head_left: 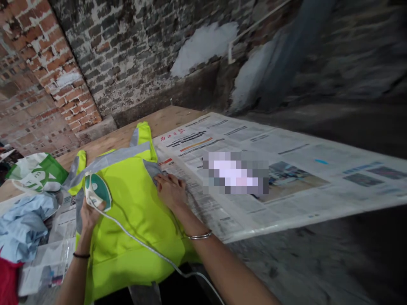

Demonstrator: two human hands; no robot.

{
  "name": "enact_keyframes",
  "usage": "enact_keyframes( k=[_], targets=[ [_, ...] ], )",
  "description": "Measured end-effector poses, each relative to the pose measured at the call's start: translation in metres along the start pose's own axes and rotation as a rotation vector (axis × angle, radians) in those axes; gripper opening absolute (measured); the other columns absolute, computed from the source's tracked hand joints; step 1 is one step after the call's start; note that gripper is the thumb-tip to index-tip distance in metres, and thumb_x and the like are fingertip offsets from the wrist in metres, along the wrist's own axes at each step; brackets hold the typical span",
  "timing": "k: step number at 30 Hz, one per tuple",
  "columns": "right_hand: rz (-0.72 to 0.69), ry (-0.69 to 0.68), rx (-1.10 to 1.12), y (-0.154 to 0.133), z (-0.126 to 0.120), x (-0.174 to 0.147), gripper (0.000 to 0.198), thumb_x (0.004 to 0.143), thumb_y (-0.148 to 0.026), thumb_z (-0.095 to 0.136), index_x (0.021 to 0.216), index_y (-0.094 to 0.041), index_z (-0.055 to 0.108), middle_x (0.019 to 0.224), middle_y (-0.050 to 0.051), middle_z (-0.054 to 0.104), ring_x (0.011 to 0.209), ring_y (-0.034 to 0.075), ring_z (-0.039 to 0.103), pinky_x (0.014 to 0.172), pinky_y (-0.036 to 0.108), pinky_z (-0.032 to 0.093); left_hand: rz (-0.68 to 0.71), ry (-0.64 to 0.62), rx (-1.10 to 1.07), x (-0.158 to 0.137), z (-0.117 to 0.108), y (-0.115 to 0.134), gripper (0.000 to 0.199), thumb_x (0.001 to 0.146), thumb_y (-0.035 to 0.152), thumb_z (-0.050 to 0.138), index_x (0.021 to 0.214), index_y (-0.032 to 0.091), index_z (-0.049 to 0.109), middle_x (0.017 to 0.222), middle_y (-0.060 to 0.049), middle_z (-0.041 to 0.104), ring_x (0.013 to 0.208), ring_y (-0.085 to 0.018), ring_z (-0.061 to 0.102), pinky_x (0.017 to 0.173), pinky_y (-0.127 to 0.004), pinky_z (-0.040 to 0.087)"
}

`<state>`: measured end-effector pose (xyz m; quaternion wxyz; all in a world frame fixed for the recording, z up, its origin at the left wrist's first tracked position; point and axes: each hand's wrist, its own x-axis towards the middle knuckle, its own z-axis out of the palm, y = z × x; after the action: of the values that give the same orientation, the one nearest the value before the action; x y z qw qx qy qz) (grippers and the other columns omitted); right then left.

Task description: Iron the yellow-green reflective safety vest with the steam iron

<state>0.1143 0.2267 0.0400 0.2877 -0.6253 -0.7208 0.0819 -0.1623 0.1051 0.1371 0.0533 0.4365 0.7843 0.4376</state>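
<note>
A neon-yellow high-visibility sweatshirt (136, 203) with grey bands lies spread over a newspaper-covered table in front of me. Closed around the handle of a green and white clothes iron (101, 191), my left hand (90, 214) is over the garment's left side. The iron's pale cord (146, 245) runs across the yellow cloth towards the lower right. My right hand (171, 191) rests on the garment's right edge by a grey band, its fingers extended and partly bent on the fabric.
Left of the garment are a green and white bag (41, 171), a crumpled light-blue cloth (27, 224) and a red cloth (9, 275). Newspaper sheets (302, 156) stretch to the right, with a pixelated patch on them. A brick wall (127, 55) stands behind the table.
</note>
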Motion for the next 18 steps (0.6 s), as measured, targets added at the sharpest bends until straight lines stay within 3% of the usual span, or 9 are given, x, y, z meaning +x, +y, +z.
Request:
enact_keyframes(
  k=[3, 5, 13, 15, 18],
  targets=[
    [0.004, -0.012, 0.018, -0.002, -0.004, 0.000, 0.046, 0.102, -0.020, 0.043, 0.135, -0.030, 0.074, 0.148, 0.005, 0.068, 0.139, 0.031, 0.049, 0.108, 0.048, 0.031, 0.007, 0.018, 0.022, 0.019, 0.007, 0.009, 0.042, 0.060, 0.033, 0.084, 0.094, 0.021, 0.062, 0.082, 0.001, 0.071, 0.087, -0.024, 0.069, 0.072, -0.031, 0.052],
    [0.015, -0.015, 0.029, -0.003, -0.007, 0.001, 0.046, 0.102, -0.020, 0.043, 0.135, -0.030, 0.074, 0.147, 0.005, 0.068, 0.138, 0.031, 0.048, 0.108, 0.048, 0.030, 0.012, 0.012, 0.036, 0.013, 0.001, 0.008, 0.042, 0.060, 0.034, 0.083, 0.093, 0.021, 0.062, 0.082, 0.000, 0.071, 0.087, -0.025, 0.069, 0.072, -0.031, 0.052],
    [-0.004, 0.027, 0.037, -0.002, -0.002, 0.000, 0.044, 0.102, -0.021, 0.043, 0.132, -0.028, 0.076, 0.146, 0.006, 0.069, 0.137, 0.033, 0.048, 0.106, 0.049, 0.029, 0.015, -0.044, 0.069, -0.064, -0.050, -0.035, 0.043, 0.061, 0.059, 0.080, 0.081, 0.024, 0.066, 0.075, -0.004, 0.073, 0.072, -0.027, 0.072, 0.063, -0.036, 0.056],
    [0.002, 0.037, 0.029, -0.001, 0.000, 0.000, 0.045, 0.103, -0.020, 0.043, 0.132, -0.029, 0.075, 0.146, 0.005, 0.069, 0.137, 0.033, 0.048, 0.107, 0.050, 0.028, 0.013, -0.031, 0.067, -0.064, -0.051, -0.036, 0.042, 0.060, 0.058, 0.080, 0.079, 0.024, 0.065, 0.073, -0.005, 0.073, 0.072, -0.027, 0.072, 0.062, -0.035, 0.056],
    [0.011, 0.020, 0.018, 0.000, 0.000, -0.001, 0.045, 0.103, -0.020, 0.043, 0.134, -0.029, 0.075, 0.147, 0.005, 0.068, 0.139, 0.033, 0.048, 0.108, 0.051, 0.028, 0.010, -0.030, 0.046, -0.039, -0.040, -0.026, 0.042, 0.058, 0.052, 0.080, 0.085, 0.024, 0.066, 0.074, -0.004, 0.073, 0.072, -0.025, 0.071, 0.063, -0.034, 0.055]
  ],
)
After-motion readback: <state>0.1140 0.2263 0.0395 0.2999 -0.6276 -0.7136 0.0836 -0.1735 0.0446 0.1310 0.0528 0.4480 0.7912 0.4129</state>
